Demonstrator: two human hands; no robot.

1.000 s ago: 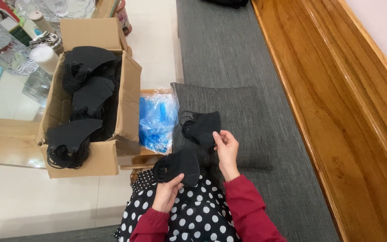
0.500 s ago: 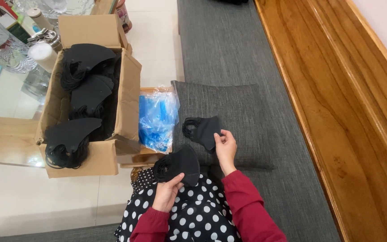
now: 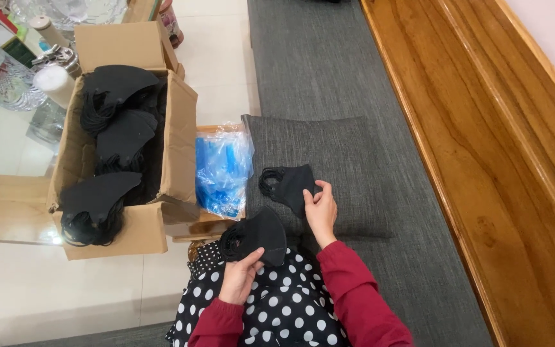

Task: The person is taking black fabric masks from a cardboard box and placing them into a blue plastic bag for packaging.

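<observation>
Risk: left hand (image 3: 239,277) only pinches its black mask (image 3: 256,236), right hand (image 3: 321,211) lightly grips another mask (image 3: 288,185) on the cushion (image 3: 329,144); ear loops could snag, either may slip

- Black masks (image 3: 288,185)
- Brown cardboard box (image 3: 180,141)
- Blue plastic bag (image 3: 221,168)
- Grey cushion (image 3: 342,148)
- Dark red sleeves (image 3: 354,289)
- Black fabric (image 3: 284,302), white polka dots

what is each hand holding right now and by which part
The left hand pinches a black mask by its lower edge. The right hand presses on the right edge of another black mask lying on the grey cushion.
</observation>
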